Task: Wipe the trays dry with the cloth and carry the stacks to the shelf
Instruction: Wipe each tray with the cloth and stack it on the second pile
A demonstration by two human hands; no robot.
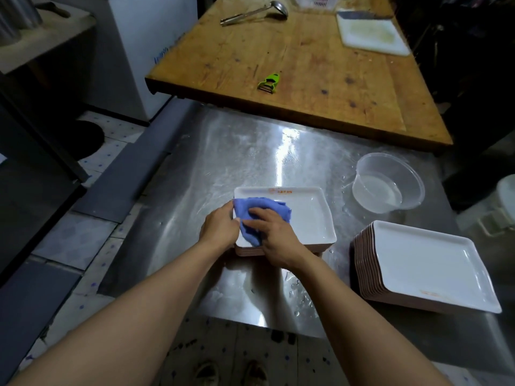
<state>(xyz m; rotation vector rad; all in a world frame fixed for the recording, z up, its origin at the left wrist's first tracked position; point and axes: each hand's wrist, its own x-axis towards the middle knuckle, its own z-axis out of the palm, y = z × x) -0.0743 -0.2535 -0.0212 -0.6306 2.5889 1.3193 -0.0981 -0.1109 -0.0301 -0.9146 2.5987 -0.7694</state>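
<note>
A white rectangular tray (309,215) with a small orange mark on its far rim tops a short stack on the wet steel table (223,151). A blue cloth (262,211) lies bunched on the tray's left half. My right hand (276,238) presses down on the cloth. My left hand (220,227) grips the tray's left rim, and cloth drapes beside its fingers. To the right stands a taller stack of several white trays (423,263) with brown undersides, apart from both hands.
A clear plastic tub (390,185) holding water sits behind the right stack. A wooden worktop (306,65) at the back carries a green peeler (269,82), a metal ladle (253,13) and a white cutting board (370,33). Water drops lie near the table's front edge.
</note>
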